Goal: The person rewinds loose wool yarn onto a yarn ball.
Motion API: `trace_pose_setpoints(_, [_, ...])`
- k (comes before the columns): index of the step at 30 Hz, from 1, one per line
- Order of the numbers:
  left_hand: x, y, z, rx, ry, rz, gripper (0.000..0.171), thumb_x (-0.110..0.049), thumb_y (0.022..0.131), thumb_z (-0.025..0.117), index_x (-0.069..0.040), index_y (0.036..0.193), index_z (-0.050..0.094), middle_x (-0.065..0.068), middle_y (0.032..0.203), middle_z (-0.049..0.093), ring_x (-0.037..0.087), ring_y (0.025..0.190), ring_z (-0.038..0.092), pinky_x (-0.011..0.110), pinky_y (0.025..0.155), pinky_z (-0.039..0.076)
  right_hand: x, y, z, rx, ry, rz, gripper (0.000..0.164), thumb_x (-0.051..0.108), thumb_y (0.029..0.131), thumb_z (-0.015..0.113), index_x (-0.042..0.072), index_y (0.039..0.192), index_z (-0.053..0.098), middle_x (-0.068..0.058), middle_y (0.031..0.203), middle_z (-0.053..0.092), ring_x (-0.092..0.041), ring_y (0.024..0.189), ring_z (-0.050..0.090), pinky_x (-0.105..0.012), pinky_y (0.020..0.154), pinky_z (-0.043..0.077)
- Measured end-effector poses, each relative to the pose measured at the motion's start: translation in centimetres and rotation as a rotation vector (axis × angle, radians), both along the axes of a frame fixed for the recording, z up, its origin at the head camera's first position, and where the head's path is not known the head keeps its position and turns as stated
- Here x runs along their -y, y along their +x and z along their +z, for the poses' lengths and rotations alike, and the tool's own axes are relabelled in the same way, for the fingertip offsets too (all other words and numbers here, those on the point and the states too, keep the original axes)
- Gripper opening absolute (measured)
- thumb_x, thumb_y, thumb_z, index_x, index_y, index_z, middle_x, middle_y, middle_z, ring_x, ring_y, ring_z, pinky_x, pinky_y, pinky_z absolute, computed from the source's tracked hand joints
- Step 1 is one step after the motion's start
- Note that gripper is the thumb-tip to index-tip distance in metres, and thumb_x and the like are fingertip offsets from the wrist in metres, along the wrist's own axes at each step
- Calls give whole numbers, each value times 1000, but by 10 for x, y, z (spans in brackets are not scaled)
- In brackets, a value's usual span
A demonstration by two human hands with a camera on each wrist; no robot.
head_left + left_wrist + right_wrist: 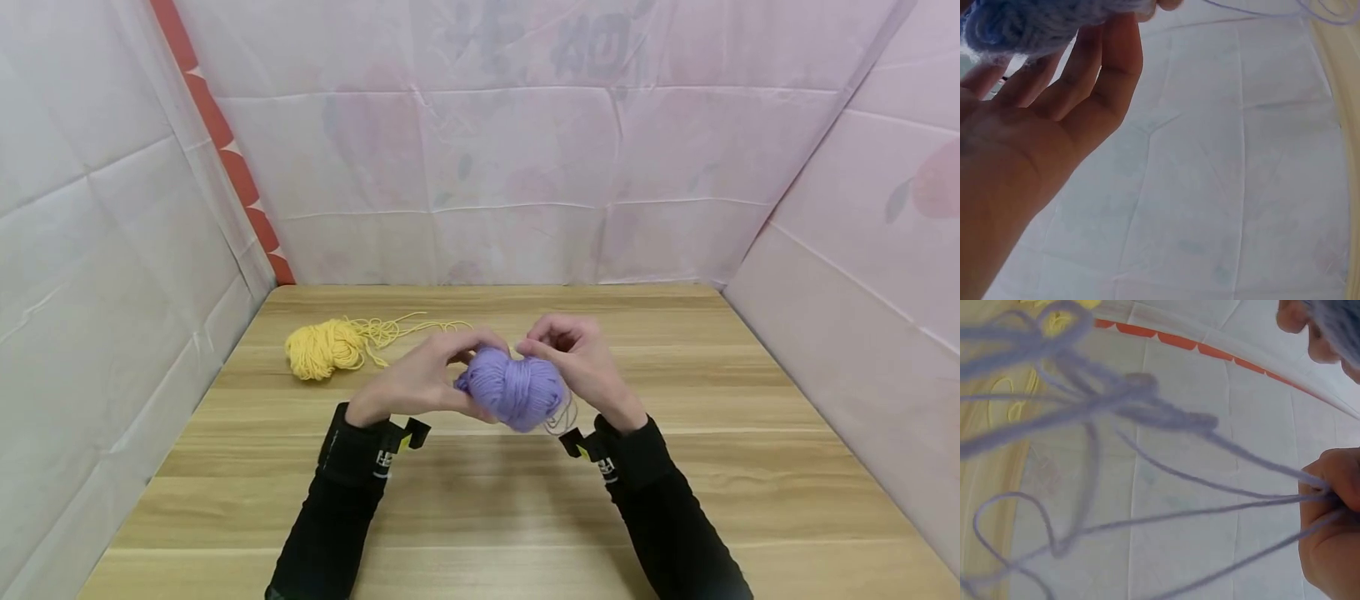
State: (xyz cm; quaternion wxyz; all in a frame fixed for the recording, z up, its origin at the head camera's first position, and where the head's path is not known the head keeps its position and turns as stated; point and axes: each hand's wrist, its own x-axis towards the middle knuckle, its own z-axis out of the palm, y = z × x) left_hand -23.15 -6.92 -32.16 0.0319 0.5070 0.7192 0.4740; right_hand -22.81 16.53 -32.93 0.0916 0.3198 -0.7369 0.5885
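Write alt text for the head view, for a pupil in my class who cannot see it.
A person's left hand grips a ball of purple yarn above a wooden table while the right hand pinches loose purple strands beside it. To the left, a bundle of yellow yarn lies on the table, its tangled end trailing rightward.

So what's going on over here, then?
A person is handling a ball of purple yarn just above a wooden table. The left hand holds the ball, while the right hand pinches several loose purple strands beside it. Those strands hang in loops. A yellow bundle of yarn lies on the table, toward the far left, with its own loose strands trailing to the right; neither hand is holding it.
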Motion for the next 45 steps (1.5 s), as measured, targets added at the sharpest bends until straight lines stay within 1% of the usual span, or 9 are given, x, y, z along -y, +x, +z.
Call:
trace_pose_setpoints(7, [9, 5, 5, 201, 137, 5, 65, 3, 67, 83, -7, 123, 52, 10, 125, 56, 20, 114, 56, 37, 98, 51, 5, -5, -7, 24, -3, 23, 22, -6, 86, 62, 14, 83, 70, 11, 76, 68, -4, 63, 58, -19, 56, 50])
trace_pose_setpoints(11, [12, 7, 9, 312, 265, 16, 67, 11, 67, 79, -3, 124, 48, 12, 128, 52, 23, 114, 55, 38, 95, 53, 7, -7, -10, 20, 62, -34, 16, -7, 86, 58, 4, 82, 68, 14, 70, 63, -2, 60, 55, -18, 55, 48])
trace_pose_setpoints(15, [15, 9, 11, 371, 366, 63, 66, 13, 69, 75, -5, 126, 46, 11, 121, 54, 21, 106, 59, 36, 84, 57, 10, -8, -13, 33, 111, -35, 14, -8, 87, 55, -4, 74, 61, 13, 62, 52, -1, 53, 44, -18, 49, 39])
trace_pose_setpoints(20, [17, 11, 13, 404, 471, 125, 61, 12, 73, 73, -15, 122, 49, 6, 117, 56, 20, 104, 62, 35, 84, 58, 11, -10, -14, 71, 147, 0, 13, -10, 85, 53, -7, 75, 61, 12, 58, 48, -1, 51, 41, -19, 47, 38])
trace_pose_setpoints(24, [21, 12, 15, 389, 560, 155, 57, 8, 75, 74, -18, 119, 49, 3, 113, 59, 18, 103, 63, 33, 88, 56, 7, -16, -17, 126, 261, -15, 14, -2, 89, 56, -4, 78, 64, 9, 57, 46, -2, 50, 38, -19, 47, 37])
trace_pose_setpoints(32, [32, 9, 17, 384, 771, 130, 55, 17, 76, 64, -16, 117, 51, 4, 114, 59, 18, 105, 62, 32, 91, 55, -17, -45, -37, 222, 501, -9, 27, 22, 96, 59, 8, 73, 61, 4, 61, 43, -5, 55, 36, -20, 53, 34])
trace_pose_setpoints(38, [38, 9, 17, 378, 862, 143, 54, 19, 76, 61, -15, 115, 52, 2, 111, 59, 16, 104, 59, 28, 91, 54, -46, -57, -48, 274, 655, -157, 31, 25, 97, 58, 7, 72, 56, 3, 61, 39, -10, 55, 35, -23, 54, 34])
trace_pose_setpoints(42, [39, 11, 19, 373, 870, 146, 54, 20, 76, 60, -15, 116, 52, 3, 112, 59, 16, 105, 59, 28, 92, 54, -64, -58, -50, 214, 851, -412, 30, 20, 96, 59, 4, 71, 55, -2, 61, 44, -16, 55, 39, -27, 55, 31])
trace_pose_setpoints(45, [38, 12, 19, 375, 846, 155, 53, 18, 76, 62, -16, 115, 51, 2, 113, 59, 16, 106, 60, 29, 92, 54, -72, -55, -48, 142, 939, -580, 24, 18, 95, 59, 0, 80, 62, -12, 70, 61, -23, 62, 54, -36, 60, 42])
